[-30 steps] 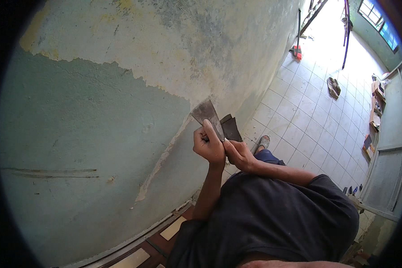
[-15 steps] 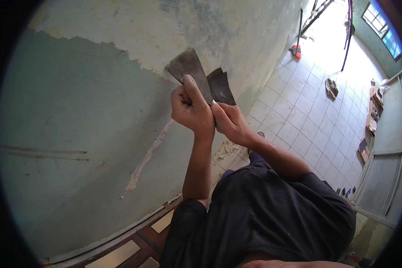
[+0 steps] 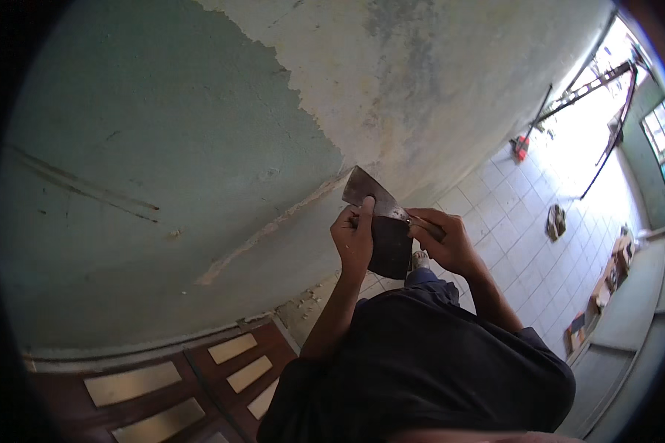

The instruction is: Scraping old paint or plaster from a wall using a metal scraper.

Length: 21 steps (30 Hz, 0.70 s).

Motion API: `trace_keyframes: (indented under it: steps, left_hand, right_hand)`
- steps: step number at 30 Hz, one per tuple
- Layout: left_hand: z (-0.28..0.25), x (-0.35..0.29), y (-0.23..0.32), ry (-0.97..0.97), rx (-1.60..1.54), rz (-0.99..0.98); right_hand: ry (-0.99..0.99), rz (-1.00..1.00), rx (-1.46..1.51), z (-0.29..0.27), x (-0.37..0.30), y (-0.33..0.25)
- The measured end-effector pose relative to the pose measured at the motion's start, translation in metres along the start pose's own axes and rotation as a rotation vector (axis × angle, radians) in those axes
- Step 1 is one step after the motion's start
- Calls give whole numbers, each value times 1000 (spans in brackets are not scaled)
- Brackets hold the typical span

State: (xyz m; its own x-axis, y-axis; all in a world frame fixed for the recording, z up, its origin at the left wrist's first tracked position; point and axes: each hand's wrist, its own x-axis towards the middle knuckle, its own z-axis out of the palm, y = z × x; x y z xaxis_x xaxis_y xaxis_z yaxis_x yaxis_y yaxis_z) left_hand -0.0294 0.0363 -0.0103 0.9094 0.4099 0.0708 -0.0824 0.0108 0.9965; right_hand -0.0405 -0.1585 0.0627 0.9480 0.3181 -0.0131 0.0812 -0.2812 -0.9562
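A scraper with a broad metal blade (image 3: 372, 193) is held between my two hands, in front of my chest. My right hand (image 3: 454, 242) is closed round its short handle (image 3: 430, 228). My left hand (image 3: 353, 235) is closed at the blade, with the thumb pressed on the metal. Just below the blade hangs a dark flat piece (image 3: 390, 249) with a curved lower edge; what it is made of and which fingers hold it I cannot tell. The wall (image 3: 199, 133) beside me has green paint on the left and a bare, pale scraped area (image 3: 332, 66) further right.
Low on the left stands a dark brown panelled door (image 3: 192, 369). White floor tiles (image 3: 510, 221) run towards a bright opening with dark metal bars (image 3: 606, 77). A crumpled brownish thing (image 3: 556, 221) and a red object (image 3: 522, 148) lie on the floor. Wooden boxes (image 3: 609, 277) line the right side.
Both hands have come down and to the right with the scraper. Its blade has tilted, and my right hand now shows round the handle. The view has shifted, bringing more of the door in.
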Motion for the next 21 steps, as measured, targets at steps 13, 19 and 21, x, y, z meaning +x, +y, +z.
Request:
trace_keyframes:
  steps: [13,19,21]
  left_hand:
    - [47,20,6,-140,-621,-251]
    - [69,22,2,-43,-630,-148]
    - [75,22,8,-10,-655,-125]
  right_hand:
    - [-363,73,232,-65,50,-20]
    - [-481,-35,112,-88,73,-18]
    - [-512,-114,67,-93,79,-22]
